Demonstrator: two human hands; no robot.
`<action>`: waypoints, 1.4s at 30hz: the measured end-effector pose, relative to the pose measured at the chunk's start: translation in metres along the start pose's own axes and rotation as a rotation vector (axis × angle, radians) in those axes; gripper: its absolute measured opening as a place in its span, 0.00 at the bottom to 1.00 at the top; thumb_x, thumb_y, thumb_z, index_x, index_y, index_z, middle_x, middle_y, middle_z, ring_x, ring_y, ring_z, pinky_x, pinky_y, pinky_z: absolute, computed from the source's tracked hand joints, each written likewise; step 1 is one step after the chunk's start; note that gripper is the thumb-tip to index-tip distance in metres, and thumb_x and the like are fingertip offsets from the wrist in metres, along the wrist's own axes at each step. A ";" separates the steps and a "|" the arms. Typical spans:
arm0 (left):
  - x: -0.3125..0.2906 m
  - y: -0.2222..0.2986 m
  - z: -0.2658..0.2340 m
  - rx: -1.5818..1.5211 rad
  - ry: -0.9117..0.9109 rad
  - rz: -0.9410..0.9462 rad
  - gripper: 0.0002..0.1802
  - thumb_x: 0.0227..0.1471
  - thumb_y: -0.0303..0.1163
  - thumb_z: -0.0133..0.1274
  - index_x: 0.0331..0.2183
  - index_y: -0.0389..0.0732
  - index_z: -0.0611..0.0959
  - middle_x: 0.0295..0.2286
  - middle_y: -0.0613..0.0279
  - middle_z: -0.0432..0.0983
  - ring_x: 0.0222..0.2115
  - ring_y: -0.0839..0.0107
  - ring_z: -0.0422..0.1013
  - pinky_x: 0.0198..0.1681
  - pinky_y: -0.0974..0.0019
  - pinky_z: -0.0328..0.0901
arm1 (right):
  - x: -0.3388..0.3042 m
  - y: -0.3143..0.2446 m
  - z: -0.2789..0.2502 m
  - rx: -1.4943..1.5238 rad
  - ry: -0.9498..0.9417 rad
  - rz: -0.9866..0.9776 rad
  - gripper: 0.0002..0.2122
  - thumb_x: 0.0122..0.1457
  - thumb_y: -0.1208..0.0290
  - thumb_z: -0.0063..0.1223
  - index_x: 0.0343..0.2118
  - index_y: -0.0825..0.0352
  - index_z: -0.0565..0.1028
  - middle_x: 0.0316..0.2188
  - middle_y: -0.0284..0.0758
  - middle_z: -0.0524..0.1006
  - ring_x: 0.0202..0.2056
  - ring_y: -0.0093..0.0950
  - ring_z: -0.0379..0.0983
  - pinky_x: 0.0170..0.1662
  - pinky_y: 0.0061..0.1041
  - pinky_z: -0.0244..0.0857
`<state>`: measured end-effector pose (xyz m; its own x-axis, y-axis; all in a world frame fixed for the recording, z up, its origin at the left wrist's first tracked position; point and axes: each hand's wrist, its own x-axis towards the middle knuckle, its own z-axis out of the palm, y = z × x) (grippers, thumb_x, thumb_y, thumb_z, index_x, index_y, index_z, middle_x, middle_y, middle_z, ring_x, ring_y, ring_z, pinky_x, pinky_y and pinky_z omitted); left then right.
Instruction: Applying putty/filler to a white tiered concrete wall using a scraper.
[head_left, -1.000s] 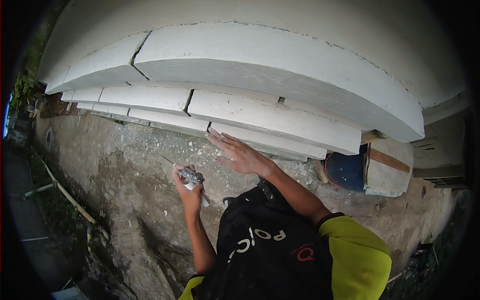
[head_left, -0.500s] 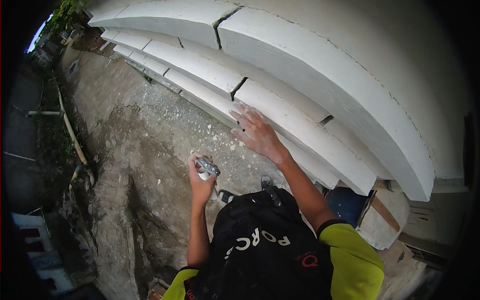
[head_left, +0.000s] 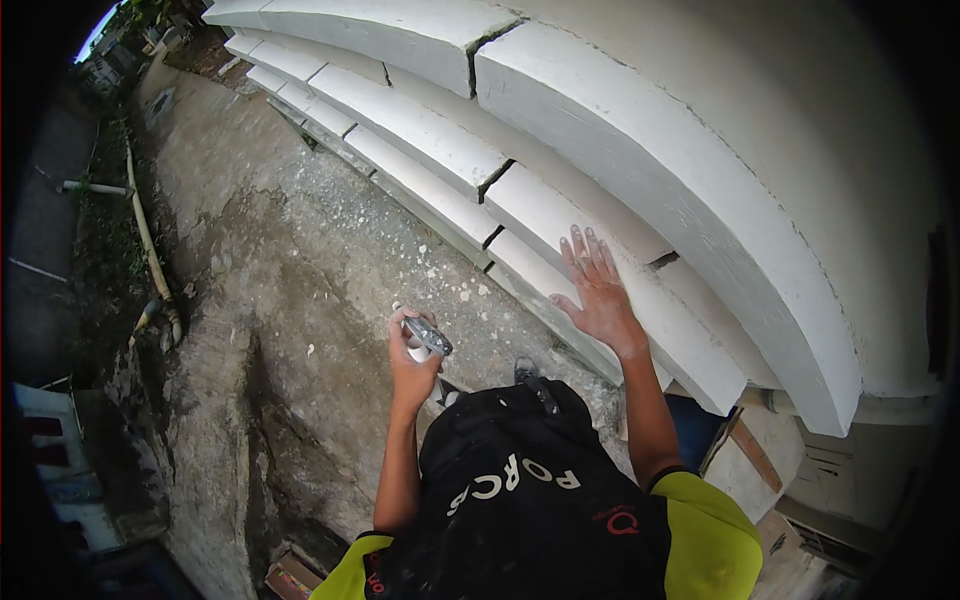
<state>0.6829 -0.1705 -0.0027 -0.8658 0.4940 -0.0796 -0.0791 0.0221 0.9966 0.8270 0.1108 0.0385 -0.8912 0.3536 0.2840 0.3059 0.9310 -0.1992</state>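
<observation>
My left hand (head_left: 408, 372) is closed around a dark grey oblong tool (head_left: 430, 336) with pale smears on it. Something white shows beside the tool within the grip, but its kind is hard to make out. My right hand (head_left: 608, 308) lies with fingers spread over one of the lower white ledges (head_left: 540, 205), and pale dust coats the fingers. Nothing is in that hand. Dark gaps split the ledges into sections, and a gap (head_left: 494, 180) runs through the ledge to the left of the fingertips.
A thick white upper ledge (head_left: 640, 130) curves overhead on the right. Below lies rough concrete ground (head_left: 330, 260) scattered with white flakes. Pipes (head_left: 145, 220) run along the left side. A blue item (head_left: 688, 428) and a board (head_left: 757, 455) sit under the ledges.
My right hand has moved rightward and nearer along the ledge, away from the gap, its fingers now straighter. My left hand keeps hold of the grey tool. The view has shifted slightly.
</observation>
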 end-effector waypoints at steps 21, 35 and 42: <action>0.018 -0.001 0.021 -0.041 -0.103 -0.038 0.38 0.39 0.09 0.50 0.52 0.48 0.65 0.45 0.57 0.72 0.36 0.74 0.72 0.24 0.74 0.68 | -0.077 0.040 -0.047 0.169 0.002 0.178 0.18 0.60 0.72 0.54 0.54 0.60 0.77 0.60 0.34 0.72 0.61 0.39 0.67 0.68 0.41 0.54; 0.018 -0.010 0.041 -0.056 -0.148 -0.108 0.42 0.37 0.08 0.47 0.55 0.49 0.63 0.46 0.56 0.72 0.34 0.72 0.73 0.26 0.73 0.70 | -0.169 0.052 -0.079 -0.108 -0.105 0.507 0.32 0.62 0.60 0.54 0.69 0.55 0.59 0.70 0.36 0.56 0.69 0.40 0.52 0.72 0.41 0.44; 0.019 -0.023 0.050 -0.051 -0.224 -0.088 0.40 0.36 0.07 0.47 0.52 0.48 0.65 0.46 0.56 0.72 0.38 0.72 0.73 0.27 0.74 0.68 | -0.287 0.051 -0.071 -0.636 0.237 1.290 0.25 0.69 0.61 0.41 0.63 0.72 0.64 0.68 0.50 0.58 0.67 0.47 0.54 0.70 0.46 0.40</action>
<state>0.6934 -0.1183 -0.0266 -0.7235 0.6730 -0.1538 -0.1787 0.0326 0.9834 1.1223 0.0628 0.0135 0.1677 0.9055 0.3899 0.9839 -0.1788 -0.0079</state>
